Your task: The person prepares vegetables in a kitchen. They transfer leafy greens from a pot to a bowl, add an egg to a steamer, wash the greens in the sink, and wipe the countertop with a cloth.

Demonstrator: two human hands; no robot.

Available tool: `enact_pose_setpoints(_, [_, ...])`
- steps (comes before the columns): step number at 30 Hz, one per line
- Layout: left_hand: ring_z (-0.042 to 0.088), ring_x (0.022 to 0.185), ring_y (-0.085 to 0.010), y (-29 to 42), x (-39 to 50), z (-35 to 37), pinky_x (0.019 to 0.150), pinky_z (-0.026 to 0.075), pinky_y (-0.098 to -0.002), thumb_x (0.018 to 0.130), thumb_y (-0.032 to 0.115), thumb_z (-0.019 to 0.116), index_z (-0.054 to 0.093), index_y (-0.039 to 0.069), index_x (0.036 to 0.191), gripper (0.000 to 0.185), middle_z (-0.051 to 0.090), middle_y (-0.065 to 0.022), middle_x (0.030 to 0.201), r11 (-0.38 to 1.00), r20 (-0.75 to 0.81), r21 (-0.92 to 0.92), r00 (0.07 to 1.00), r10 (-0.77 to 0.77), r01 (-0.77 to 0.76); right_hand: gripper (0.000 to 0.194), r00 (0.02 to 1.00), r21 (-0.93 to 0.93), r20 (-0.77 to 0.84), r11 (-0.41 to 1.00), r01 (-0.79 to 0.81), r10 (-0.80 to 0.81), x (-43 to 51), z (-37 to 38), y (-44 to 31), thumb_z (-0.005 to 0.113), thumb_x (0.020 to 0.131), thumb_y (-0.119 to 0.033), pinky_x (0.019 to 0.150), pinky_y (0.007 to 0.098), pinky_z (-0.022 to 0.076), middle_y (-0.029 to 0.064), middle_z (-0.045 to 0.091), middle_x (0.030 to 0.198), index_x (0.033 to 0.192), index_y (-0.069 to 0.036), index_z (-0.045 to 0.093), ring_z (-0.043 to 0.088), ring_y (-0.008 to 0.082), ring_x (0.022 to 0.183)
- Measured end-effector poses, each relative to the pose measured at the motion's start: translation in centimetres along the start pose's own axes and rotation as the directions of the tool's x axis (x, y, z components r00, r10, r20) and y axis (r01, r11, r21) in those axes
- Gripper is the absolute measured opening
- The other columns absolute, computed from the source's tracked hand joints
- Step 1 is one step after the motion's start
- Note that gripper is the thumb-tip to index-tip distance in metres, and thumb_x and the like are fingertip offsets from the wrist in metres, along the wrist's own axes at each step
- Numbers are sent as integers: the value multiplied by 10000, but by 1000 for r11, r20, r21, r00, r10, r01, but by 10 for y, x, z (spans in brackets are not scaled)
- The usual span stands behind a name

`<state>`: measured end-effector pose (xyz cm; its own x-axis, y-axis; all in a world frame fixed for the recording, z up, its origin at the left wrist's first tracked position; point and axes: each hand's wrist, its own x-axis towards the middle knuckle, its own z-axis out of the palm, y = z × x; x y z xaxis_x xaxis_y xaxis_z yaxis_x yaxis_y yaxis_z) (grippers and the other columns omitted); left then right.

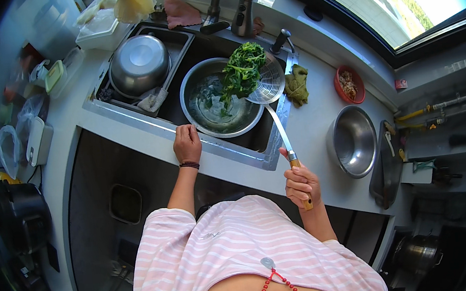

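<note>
My right hand (303, 184) grips the wooden handle of a metal skimmer (271, 83). Green leafy vegetables (245, 70) hang in a clump at the skimmer's perforated bowl, over the right side of a steel basin (187, 107). The basin stands in the dark sink (258, 140) and holds water with some leaves in it. Near the basin's front rim, my left hand (187, 144) is at the sink's front edge with its fingers curled in. Nothing shows in that hand, though its palm side is hidden.
An upturned steel bowl (139, 63) sits in the left sink compartment. Above the sink stands a faucet (243, 12). To the right are a green cloth (297, 85), a red bowl of food (349, 85), a steel bowl (353, 142) and a dark board (386, 164).
</note>
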<state>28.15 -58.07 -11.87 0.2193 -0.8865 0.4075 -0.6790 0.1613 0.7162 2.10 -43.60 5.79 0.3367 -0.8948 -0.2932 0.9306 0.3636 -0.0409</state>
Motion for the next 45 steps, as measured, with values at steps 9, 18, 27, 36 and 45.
enact_pose_setpoints(9, [591, 735, -308, 1, 0, 0, 630, 481, -386, 923, 167, 570, 571, 40, 850, 147, 579, -109, 855, 1000, -11, 4, 1000, 11, -11, 489, 999, 9, -53, 1000, -13, 13, 2, -11, 9, 377, 958, -11, 331, 185, 424, -35, 344, 592, 1427, -14, 238, 394, 14, 388])
enact_pose_setpoints(18, [597, 756, -311, 0, 0, 1, 639, 487, -388, 925, 164, 566, 573, 39, 853, 144, 586, -109, 868, 1000, -9, 20, 1000, 20, -19, 486, 999, -13, -51, 1000, -5, 4, 2, -9, 9, 386, 958, -9, 326, 179, 423, -35, 343, 591, 1421, -10, 239, 393, 11, 387])
enact_pose_setpoints(27, [592, 766, -311, -2, 0, 2, 648, 489, -401, 915, 162, 561, 557, 57, 850, 123, 577, -100, 867, 999, -9, 28, 1000, 25, -25, 483, 999, -32, -46, 999, 5, -6, 2, -9, 7, 387, 959, -10, 322, 178, 418, -34, 339, 583, 1418, -11, 237, 396, 12, 381])
enact_pose_setpoints(36, [595, 769, -310, -1, 0, 1, 652, 493, -402, 913, 157, 561, 564, 55, 855, 118, 581, -102, 872, 999, -5, 36, 1000, 30, -30, 478, 999, -13, -49, 1000, -2, 1, 0, -8, 7, 385, 956, -7, 328, 182, 423, -34, 342, 593, 1416, -12, 253, 400, 14, 388])
enact_pose_setpoints(45, [598, 762, -312, 1, 1, 0, 645, 494, -401, 914, 158, 559, 567, 55, 855, 119, 583, -102, 874, 999, -1, 31, 1000, 24, -24, 483, 999, -17, -45, 1000, -5, 4, -1, -9, 7, 378, 957, -6, 331, 179, 422, -35, 340, 594, 1422, -16, 248, 398, 12, 388])
